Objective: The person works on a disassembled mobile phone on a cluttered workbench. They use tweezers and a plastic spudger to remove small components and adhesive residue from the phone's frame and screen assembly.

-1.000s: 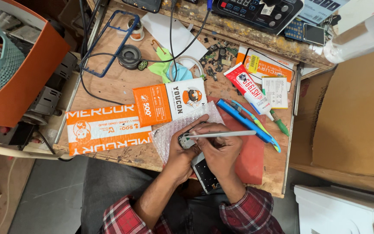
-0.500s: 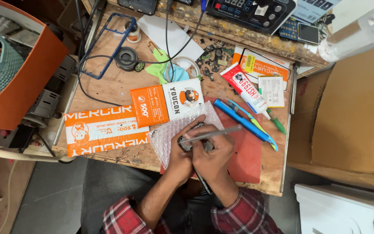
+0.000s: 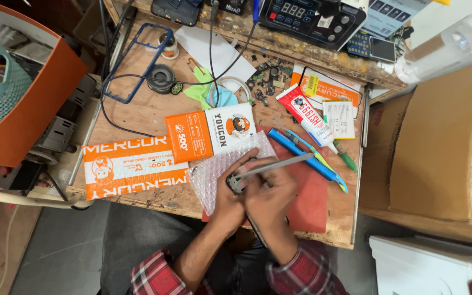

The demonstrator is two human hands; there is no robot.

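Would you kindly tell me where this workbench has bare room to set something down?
Bare wood shows left of centre, between the blue frame and the orange packet. The red mat is bare at its near right corner. The back right is crowded around the glue tube, and both hands fill the front.

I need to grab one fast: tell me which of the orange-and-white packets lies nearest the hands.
The small packet, half orange and half white, lying beside the bubble wrap just above the hands. The long flat packet lies farther left, at the bench edge, and another sits far back right.
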